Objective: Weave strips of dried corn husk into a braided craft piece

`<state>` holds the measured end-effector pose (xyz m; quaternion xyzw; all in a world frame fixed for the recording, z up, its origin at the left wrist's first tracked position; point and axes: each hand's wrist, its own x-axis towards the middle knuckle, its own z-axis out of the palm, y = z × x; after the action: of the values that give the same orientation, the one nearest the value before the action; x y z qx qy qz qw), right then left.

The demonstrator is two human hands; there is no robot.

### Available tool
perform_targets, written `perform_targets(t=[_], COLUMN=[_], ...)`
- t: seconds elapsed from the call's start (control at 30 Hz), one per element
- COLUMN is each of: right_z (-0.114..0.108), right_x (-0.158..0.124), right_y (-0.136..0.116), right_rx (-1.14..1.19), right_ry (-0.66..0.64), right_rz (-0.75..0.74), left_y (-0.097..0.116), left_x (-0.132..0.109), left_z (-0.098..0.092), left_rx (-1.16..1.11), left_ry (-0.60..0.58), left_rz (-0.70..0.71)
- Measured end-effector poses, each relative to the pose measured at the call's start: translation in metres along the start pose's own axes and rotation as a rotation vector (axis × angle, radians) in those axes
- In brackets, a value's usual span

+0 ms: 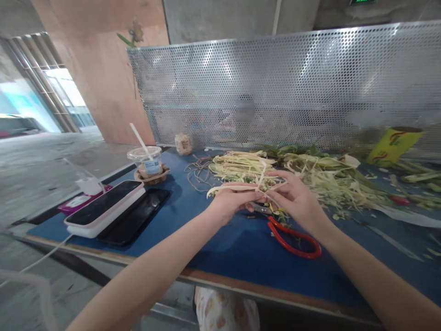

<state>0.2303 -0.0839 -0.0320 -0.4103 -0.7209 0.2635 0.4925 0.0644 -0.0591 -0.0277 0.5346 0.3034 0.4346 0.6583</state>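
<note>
My left hand [232, 200] is closed around a pale, flat strip of dry plant husk [223, 187], whose curled end sticks out to the left. Its fingertips meet those of my right hand [299, 202], which pinches thin ends of the same pale material, one piece standing upright between the hands. Just beneath lie scissors [292, 243] with red handles, their blades partly hidden by my fingers. Behind my hands is a bundle of pale yellow-green plant strips [241, 161]. To its right spreads a loose heap of shredded leaves and husks [330, 179].
Left on the blue table [213, 248] are a black phone [136, 216], a white-edged device [103, 207], and a lidded cup [148, 163] with a straw. Twine [198, 172] lies mid-table. A yellow tube [394, 145] stands at right. A perforated metal panel [275, 92] borders the back.
</note>
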Motion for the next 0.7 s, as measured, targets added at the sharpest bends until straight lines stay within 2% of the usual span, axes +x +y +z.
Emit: perform_targets(t=[0.1, 0.23, 0.33, 0.47, 0.57, 0.7], right_z=[-0.002, -0.011, -0.017, -0.019, -0.014, -0.005], right_x=[-0.003, -0.004, -0.003, -0.002, -0.003, -0.003], right_y=[0.0, 0.002, 0.006, 0.004, -0.001, -0.005], right_rx=[-0.183, -0.538, -0.716, -0.741, -0.647, -0.481], right_ry=[0.034, -0.02, -0.004, 0.035, 0.098, 0.097], right_rz=[-0.118, -0.305, -0.467, -0.578, -0.515, -0.272], left_y=[0.004, 0.008, 0.008, 0.005, 0.003, 0.001], left_x=[0.001, 0.002, 0.003, 0.002, 0.0, -0.001], left_z=[-0.001, -0.003, -0.004, -0.003, -0.002, -0.001], left_rx=[-0.108, -0.215, -0.246, -0.242, -0.205, -0.139], left_ry=[-0.01, 0.013, -0.001, -0.042, -0.054, -0.067], left_rz=[-0.125, -0.281, -0.332, -0.311, -0.24, -0.169])
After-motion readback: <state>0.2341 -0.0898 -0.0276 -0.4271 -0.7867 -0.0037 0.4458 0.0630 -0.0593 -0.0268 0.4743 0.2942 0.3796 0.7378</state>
